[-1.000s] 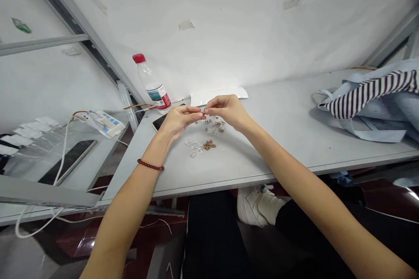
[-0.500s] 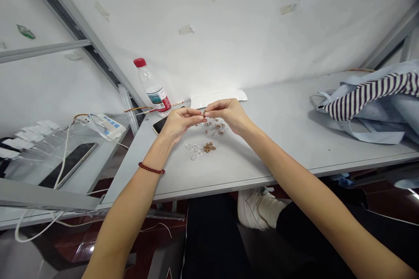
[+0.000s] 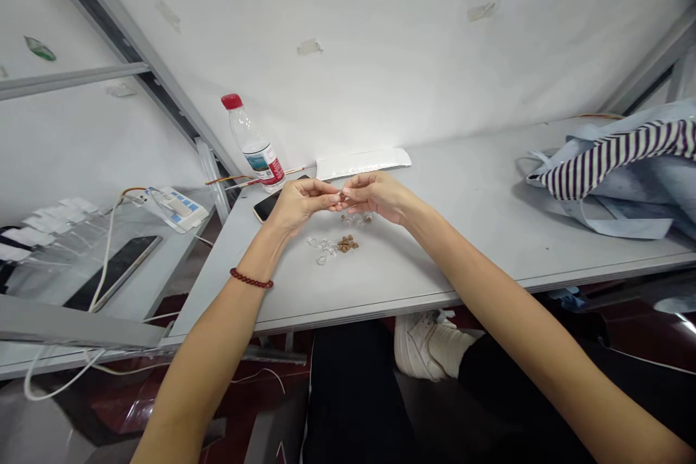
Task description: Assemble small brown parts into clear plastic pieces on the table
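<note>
Above the grey table (image 3: 489, 232), my left hand (image 3: 299, 204) and my right hand (image 3: 375, 197) meet fingertip to fingertip. Both are closed in a pinch around a small brown piece (image 3: 342, 196), mostly hidden by the fingers. Whether a clear part is held with it, I cannot tell. Below them lies a little heap of brown pieces (image 3: 348, 243), with several small clear plastic pieces (image 3: 322, 249) to its left. Clear pieces with brown bits in them (image 3: 356, 219) sit partly hidden under my right hand.
A red-capped water bottle (image 3: 253, 145) stands behind my left hand, near a phone (image 3: 264, 209). A white strip-shaped packet (image 3: 363, 162) lies along the wall. To the right rests a pale blue bag with a striped band (image 3: 614, 167). A power strip (image 3: 179, 209) is off to the left.
My right hand has lowered slightly and turned, its fingers now covering more of the small piece and of the clear pieces beneath. My left hand has barely moved.
</note>
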Demonstrator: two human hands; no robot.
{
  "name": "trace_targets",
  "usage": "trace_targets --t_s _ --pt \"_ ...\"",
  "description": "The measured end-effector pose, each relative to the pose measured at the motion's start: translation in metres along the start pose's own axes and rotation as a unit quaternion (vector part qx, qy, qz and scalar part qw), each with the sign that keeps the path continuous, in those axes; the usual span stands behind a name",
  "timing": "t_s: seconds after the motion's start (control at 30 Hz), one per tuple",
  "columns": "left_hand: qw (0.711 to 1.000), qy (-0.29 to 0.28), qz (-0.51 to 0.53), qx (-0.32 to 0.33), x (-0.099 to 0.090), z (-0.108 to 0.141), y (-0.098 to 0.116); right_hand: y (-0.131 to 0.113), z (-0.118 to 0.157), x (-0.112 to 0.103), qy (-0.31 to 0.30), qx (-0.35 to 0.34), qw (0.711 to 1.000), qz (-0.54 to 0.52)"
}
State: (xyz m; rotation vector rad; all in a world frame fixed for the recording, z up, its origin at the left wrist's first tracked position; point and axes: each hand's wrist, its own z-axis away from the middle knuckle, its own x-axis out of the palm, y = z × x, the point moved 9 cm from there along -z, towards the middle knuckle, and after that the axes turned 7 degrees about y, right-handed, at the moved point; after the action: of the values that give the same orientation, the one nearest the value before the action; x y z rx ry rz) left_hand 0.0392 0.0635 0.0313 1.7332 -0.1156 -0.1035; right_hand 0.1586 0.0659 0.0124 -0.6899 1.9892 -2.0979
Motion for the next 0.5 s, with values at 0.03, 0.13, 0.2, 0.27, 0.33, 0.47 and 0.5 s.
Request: trace_targets --t_s 0.03,0.13,0.2,0.27,0.33,0.47,0.5 --pt "1.0 -0.006 -0.003 0.006 0.001 0.0 0.001 0.003 0.0 0.002 -0.017 0.017 1.0 -0.004" --pt "0.999 -0.027 -0.013 0.021 0.005 0.002 0.004 0.011 0.002 0.009 -0.067 0.067 0.995 -0.012" --pt "0.999 -0.041 -0.019 0.017 0.008 0.003 0.003 0.015 0.003 0.009 -0.08 0.09 0.993 -0.012" --pt "0.998 -0.052 -0.021 0.009 0.01 0.004 0.001 0.018 0.003 0.009 -0.087 0.106 0.99 -0.014" --pt "0.998 -0.052 -0.022 0.002 0.01 0.003 -0.003 0.02 0.004 0.01 -0.092 0.115 0.989 -0.019" --pt "0.999 -0.033 -0.028 0.003 0.007 0.001 -0.007 0.015 0.005 0.016 -0.108 0.094 0.989 -0.03" --pt "0.999 -0.026 -0.036 0.008 0.007 0.0 -0.006 0.013 0.005 0.017 -0.111 0.083 0.99 -0.036"
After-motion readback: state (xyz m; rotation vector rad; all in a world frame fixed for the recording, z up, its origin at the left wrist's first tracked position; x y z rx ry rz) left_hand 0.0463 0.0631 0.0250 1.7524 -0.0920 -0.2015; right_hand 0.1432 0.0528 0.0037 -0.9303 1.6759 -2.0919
